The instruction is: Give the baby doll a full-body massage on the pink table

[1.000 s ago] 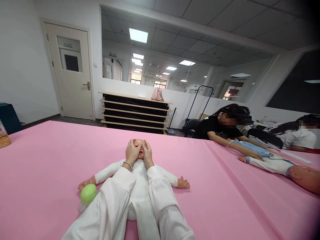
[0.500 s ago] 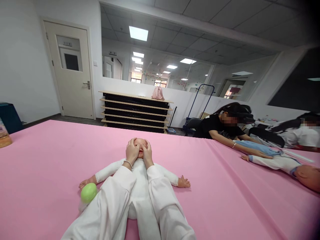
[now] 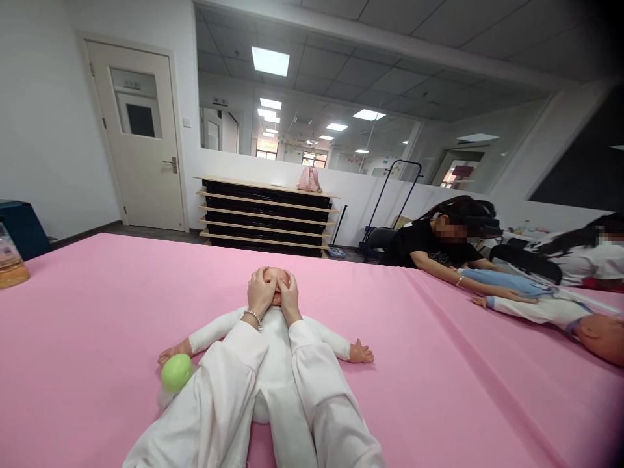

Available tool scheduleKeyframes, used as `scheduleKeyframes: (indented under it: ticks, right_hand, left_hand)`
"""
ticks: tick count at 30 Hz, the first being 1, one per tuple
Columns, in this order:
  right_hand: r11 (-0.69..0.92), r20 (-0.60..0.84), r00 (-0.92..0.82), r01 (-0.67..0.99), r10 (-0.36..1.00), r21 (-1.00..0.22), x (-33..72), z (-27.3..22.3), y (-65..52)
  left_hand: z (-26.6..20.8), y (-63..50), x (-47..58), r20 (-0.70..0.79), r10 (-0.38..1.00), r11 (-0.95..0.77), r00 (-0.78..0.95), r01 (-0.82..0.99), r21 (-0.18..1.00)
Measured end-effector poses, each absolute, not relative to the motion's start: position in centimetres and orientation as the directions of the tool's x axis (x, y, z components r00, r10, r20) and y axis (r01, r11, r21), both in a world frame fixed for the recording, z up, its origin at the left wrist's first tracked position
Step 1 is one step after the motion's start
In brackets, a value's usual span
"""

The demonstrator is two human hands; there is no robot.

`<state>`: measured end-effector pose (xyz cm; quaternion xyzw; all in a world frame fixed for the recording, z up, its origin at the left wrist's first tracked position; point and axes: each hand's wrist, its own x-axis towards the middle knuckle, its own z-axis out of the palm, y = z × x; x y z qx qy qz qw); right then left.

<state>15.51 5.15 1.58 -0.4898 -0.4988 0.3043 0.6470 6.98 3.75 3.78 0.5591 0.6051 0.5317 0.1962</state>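
Observation:
A baby doll [image 3: 275,364] in a white suit lies on its back on the pink-covered table [image 3: 419,390], arms spread. My left hand [image 3: 260,290], with a beaded bracelet at the wrist, cups one side of the doll's head [image 3: 277,275]. On the other side my right hand [image 3: 290,298] is curved around it. Both thumbs rest on the face beside the nose, covering part of it; the mouth shows below them. Near the doll's hand on the left, beside my sleeve, is a light green rounded object [image 3: 176,372] with a pale, partly hidden lower part.
On the right a co-worker in black [image 3: 429,244] reaches over another doll [image 3: 550,307]. A bottle of amber liquid [image 3: 12,266] stands at the left edge. Behind the table are a stack of boards [image 3: 266,214] with a pink backpack [image 3: 309,180] and a blue-framed trolley [image 3: 390,195].
The view has shifted slightly, bringing more of the bottle into sight. Both hands stay around the doll's head, with the thumbs only slightly moved on its face.

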Motion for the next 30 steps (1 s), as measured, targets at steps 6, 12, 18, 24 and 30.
scheduleKeyframes:
  ticks: [6,12,18,24,30]
  right_hand:
    - [0.288,0.298,0.348,0.08,0.889,-0.954,15.6,1.6,5.7]
    - [0.316,0.318,0.333,0.062,0.888,-0.947,15.6,1.3,5.8]
    - [0.336,0.346,0.324,0.087,0.88,-0.938,15.6,1.6,5.4]
    - [0.299,0.313,0.342,0.095,0.886,-0.95,15.7,1.4,5.9]
    - [0.335,0.358,0.292,0.129,0.887,-0.933,15.7,1.7,5.0]
  left_hand:
    - [3.7,4.1,7.1,0.346,0.884,-0.178,-0.314,0.458,0.871]
    - [3.7,4.0,7.0,0.358,0.883,-0.192,-0.304,0.462,0.866]
    - [3.8,3.8,7.0,0.353,0.887,-0.186,-0.297,0.468,0.864]
    - [3.6,4.1,7.0,0.339,0.886,-0.178,-0.316,0.444,0.878]
    - [3.6,3.8,6.9,0.362,0.884,-0.205,-0.295,0.45,0.869]
